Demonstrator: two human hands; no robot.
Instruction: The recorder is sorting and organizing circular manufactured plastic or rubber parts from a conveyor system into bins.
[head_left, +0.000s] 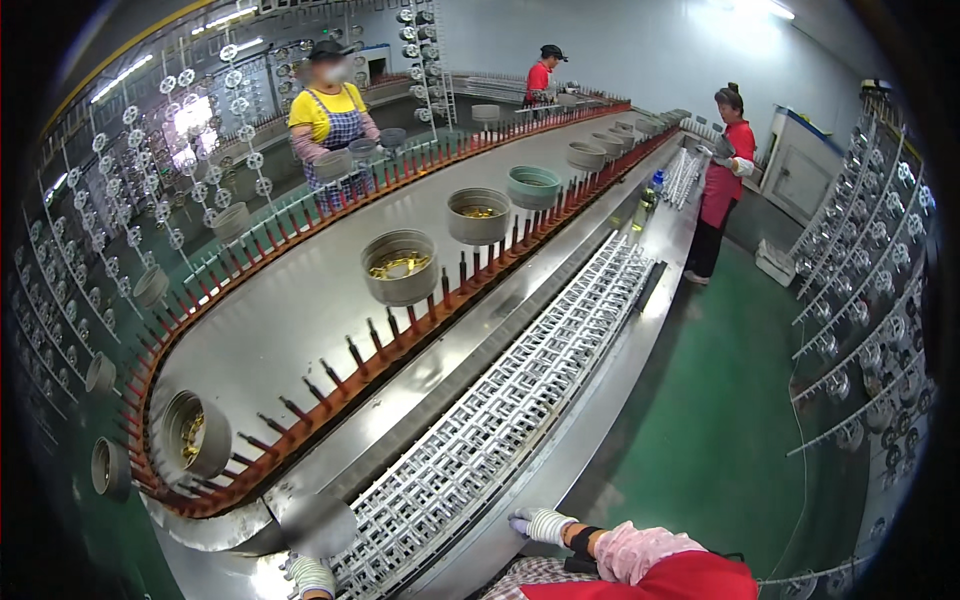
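Observation:
My left hand (pixel 312 576), in a pale striped glove, is at the lower edge, beside the near end of a long silver metal lattice of racks (pixel 490 415). Just above it is a smeared grey round shape (pixel 318 524), whose kind I cannot make out. Most of the left fingers are hidden or blurred, so their grip does not show. Farther right, my right hand (pixel 545 525), in a striped glove with lavender fingertips, rests on the front edge of the metal bench (pixel 570 460). Its fingers lie along the edge and hold nothing visible.
A looped conveyor with dark-tipped red spindles (pixel 350 350) carries round grey bowls (pixel 400 268), some holding gold-coloured pieces. A bottle (pixel 645 205) stands on the bench's far part. Co-workers stand across the loop (pixel 330 130) and at the bench's far end (pixel 730 180). Hanging part racks (pixel 870 300) line the right.

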